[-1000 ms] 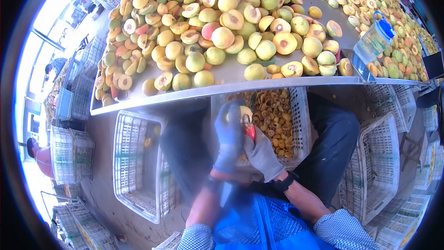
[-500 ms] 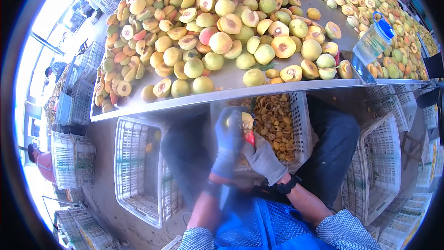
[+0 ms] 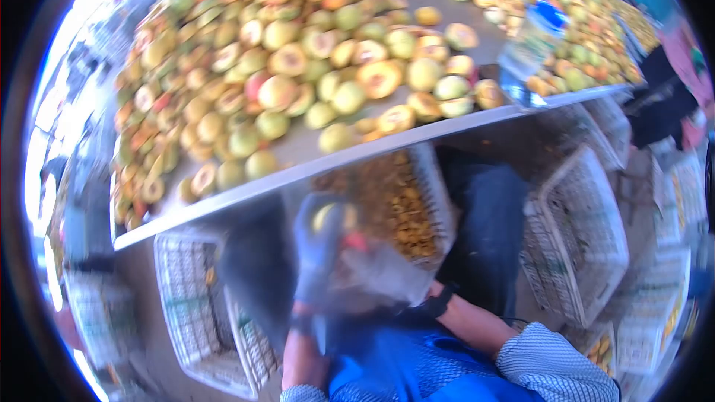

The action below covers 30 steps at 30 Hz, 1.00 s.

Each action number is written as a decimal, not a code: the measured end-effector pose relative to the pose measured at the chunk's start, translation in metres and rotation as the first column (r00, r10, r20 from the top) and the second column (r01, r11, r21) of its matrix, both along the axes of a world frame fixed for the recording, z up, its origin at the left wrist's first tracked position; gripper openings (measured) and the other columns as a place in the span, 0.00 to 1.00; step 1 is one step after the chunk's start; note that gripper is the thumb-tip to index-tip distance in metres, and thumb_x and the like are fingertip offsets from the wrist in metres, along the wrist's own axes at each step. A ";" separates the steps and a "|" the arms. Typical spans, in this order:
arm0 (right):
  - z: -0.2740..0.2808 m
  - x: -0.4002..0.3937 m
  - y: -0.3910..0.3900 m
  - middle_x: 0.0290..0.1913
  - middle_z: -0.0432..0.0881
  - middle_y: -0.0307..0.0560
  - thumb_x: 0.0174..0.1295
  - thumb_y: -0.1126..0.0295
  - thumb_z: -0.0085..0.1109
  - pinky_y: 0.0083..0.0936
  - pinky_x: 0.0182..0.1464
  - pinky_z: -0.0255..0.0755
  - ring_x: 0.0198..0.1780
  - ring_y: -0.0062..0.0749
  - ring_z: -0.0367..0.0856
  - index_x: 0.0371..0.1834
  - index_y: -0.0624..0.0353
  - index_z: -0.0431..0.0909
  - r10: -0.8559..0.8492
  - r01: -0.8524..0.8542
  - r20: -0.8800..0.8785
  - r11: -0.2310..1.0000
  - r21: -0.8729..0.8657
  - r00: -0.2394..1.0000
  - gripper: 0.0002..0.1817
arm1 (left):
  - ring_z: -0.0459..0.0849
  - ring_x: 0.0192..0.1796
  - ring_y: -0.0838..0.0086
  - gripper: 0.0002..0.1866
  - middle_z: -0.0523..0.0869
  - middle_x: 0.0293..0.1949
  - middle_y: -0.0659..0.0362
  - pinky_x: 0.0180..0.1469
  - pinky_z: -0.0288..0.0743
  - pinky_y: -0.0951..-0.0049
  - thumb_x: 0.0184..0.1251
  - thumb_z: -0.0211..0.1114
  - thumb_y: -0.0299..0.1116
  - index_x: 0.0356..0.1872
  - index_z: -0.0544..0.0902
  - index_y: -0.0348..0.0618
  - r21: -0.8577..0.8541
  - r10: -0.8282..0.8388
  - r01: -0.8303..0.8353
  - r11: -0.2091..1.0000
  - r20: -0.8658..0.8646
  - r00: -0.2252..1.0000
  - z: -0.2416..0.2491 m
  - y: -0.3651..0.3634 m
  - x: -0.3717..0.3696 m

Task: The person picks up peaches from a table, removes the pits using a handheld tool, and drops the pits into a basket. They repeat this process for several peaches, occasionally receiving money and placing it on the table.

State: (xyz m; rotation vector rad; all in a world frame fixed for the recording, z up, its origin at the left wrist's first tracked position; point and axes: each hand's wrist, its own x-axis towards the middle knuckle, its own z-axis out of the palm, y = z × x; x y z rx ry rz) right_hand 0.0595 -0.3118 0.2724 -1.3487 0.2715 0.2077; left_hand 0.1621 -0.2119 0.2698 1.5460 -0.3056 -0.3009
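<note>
The picture is motion-blurred. My left hand (image 3: 316, 246), in a blue glove, is closed around a yellow peach (image 3: 328, 216) below the table edge. My right hand (image 3: 380, 272), in a grey glove, presses against the peach with a red-handled tool (image 3: 354, 240) in its grip. Both hands hover over a white crate (image 3: 439, 212) filled with peach pits. Above them the metal table (image 3: 298, 149) carries a heap of halved and whole peaches (image 3: 298, 82).
White plastic crates stand on the floor at the left (image 3: 186, 305) and right (image 3: 581, 238) of my knees. A clear water bottle with a blue cap (image 3: 532, 41) sits on the table at the right. More peaches lie beyond it.
The view has swung and tilted, blurring everything. My hands stay together on the peach and have shifted left and down in the picture.
</note>
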 end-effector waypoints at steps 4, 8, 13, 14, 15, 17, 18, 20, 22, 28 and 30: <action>-0.001 0.002 0.008 0.25 0.72 0.31 0.68 0.48 0.51 0.19 0.26 0.62 0.26 0.14 0.66 0.35 0.58 0.76 -0.085 0.071 0.075 0.982 0.174 0.994 0.21 | 0.81 0.37 0.77 0.08 0.83 0.36 0.58 0.39 0.76 0.78 0.60 0.60 0.27 0.39 0.80 0.37 -0.070 -0.076 0.075 0.995 -0.008 0.997 0.003 0.000 0.002; 0.006 -0.008 0.007 0.27 0.75 0.32 0.69 0.48 0.50 0.17 0.31 0.66 0.31 0.13 0.69 0.38 0.57 0.77 0.018 -0.013 -0.034 0.991 0.135 0.999 0.21 | 0.83 0.29 0.66 0.18 0.83 0.31 0.48 0.33 0.82 0.69 0.61 0.65 0.41 0.37 0.76 0.33 -0.125 -0.251 0.242 0.962 -0.058 0.966 -0.008 0.009 0.014; 0.021 -0.011 -0.010 0.28 0.75 0.32 0.71 0.48 0.46 0.16 0.27 0.65 0.28 0.13 0.69 0.41 0.57 0.76 0.116 -0.082 -0.062 0.914 0.397 0.991 0.22 | 0.81 0.36 0.78 0.07 0.84 0.35 0.59 0.41 0.76 0.77 0.59 0.62 0.24 0.39 0.82 0.36 -0.033 -0.178 0.177 0.984 -0.036 0.983 0.024 -0.005 -0.001; 0.020 -0.012 -0.012 0.27 0.75 0.31 0.72 0.48 0.45 0.16 0.25 0.64 0.27 0.12 0.69 0.42 0.57 0.76 0.220 -0.100 -0.095 0.731 0.675 0.971 0.22 | 0.81 0.36 0.78 0.08 0.84 0.35 0.59 0.40 0.76 0.77 0.59 0.62 0.23 0.39 0.83 0.36 -0.059 -0.133 0.132 0.990 -0.016 0.991 0.021 -0.008 -0.004; 0.025 -0.010 -0.008 0.27 0.75 0.31 0.72 0.48 0.45 0.16 0.25 0.64 0.27 0.12 0.69 0.42 0.57 0.76 0.224 -0.105 -0.091 0.730 0.676 0.970 0.22 | 0.81 0.35 0.78 0.08 0.84 0.35 0.59 0.39 0.76 0.77 0.59 0.62 0.23 0.39 0.83 0.37 -0.088 -0.089 0.089 0.992 0.004 0.996 0.018 -0.009 -0.004; 0.040 -0.007 0.001 0.14 0.63 0.29 0.72 0.47 0.44 0.17 0.14 0.49 0.11 0.15 0.57 0.28 0.52 0.69 0.112 -0.038 -0.140 0.893 0.449 0.984 0.22 | 0.81 0.36 0.78 0.07 0.84 0.35 0.59 0.40 0.76 0.77 0.59 0.62 0.25 0.38 0.83 0.36 -0.090 -0.110 0.105 0.990 -0.055 0.992 0.018 -0.001 0.000; 0.044 -0.008 0.003 0.14 0.63 0.29 0.72 0.47 0.44 0.17 0.14 0.49 0.11 0.15 0.57 0.28 0.52 0.69 0.122 -0.045 -0.144 0.892 0.450 0.982 0.22 | 0.81 0.36 0.77 0.09 0.84 0.34 0.59 0.41 0.75 0.77 0.60 0.62 0.28 0.38 0.83 0.35 -0.175 -0.221 0.195 0.965 -0.146 0.964 0.017 0.003 0.003; 0.048 -0.008 0.004 0.14 0.63 0.28 0.71 0.47 0.44 0.18 0.14 0.51 0.11 0.15 0.57 0.30 0.51 0.70 0.123 -0.067 -0.116 0.912 0.404 0.986 0.20 | 0.81 0.37 0.77 0.13 0.83 0.35 0.58 0.42 0.74 0.77 0.60 0.61 0.36 0.37 0.82 0.34 -0.269 -0.396 0.346 0.899 -0.162 0.904 0.009 0.010 0.012; 0.037 -0.013 -0.004 0.17 0.64 0.29 0.71 0.48 0.45 0.19 0.17 0.53 0.14 0.16 0.59 0.34 0.53 0.72 0.205 -0.093 -0.128 0.805 0.585 0.970 0.19 | 0.81 0.37 0.77 0.14 0.83 0.36 0.57 0.41 0.74 0.78 0.60 0.61 0.36 0.37 0.82 0.34 -0.255 -0.395 0.351 0.901 -0.150 0.906 0.010 0.010 0.013; 0.019 -0.018 -0.002 0.22 0.68 0.28 0.70 0.48 0.47 0.17 0.24 0.58 0.24 0.15 0.65 0.43 0.50 0.77 0.320 -0.094 -0.014 0.319 0.943 0.947 0.18 | 0.83 0.37 0.73 0.23 0.85 0.36 0.54 0.43 0.77 0.74 0.58 0.66 0.48 0.38 0.82 0.33 -0.312 -0.279 0.221 0.924 -0.157 0.947 0.015 0.001 0.001; 0.009 -0.022 -0.002 0.23 0.68 0.28 0.69 0.47 0.47 0.17 0.24 0.58 0.26 0.15 0.66 0.42 0.48 0.78 0.333 0.019 -0.091 0.213 0.977 0.938 0.18 | 0.83 0.36 0.72 0.17 0.84 0.35 0.53 0.42 0.78 0.73 0.60 0.62 0.40 0.38 0.81 0.32 -0.365 -0.305 0.229 0.903 -0.167 0.937 0.017 0.000 -0.001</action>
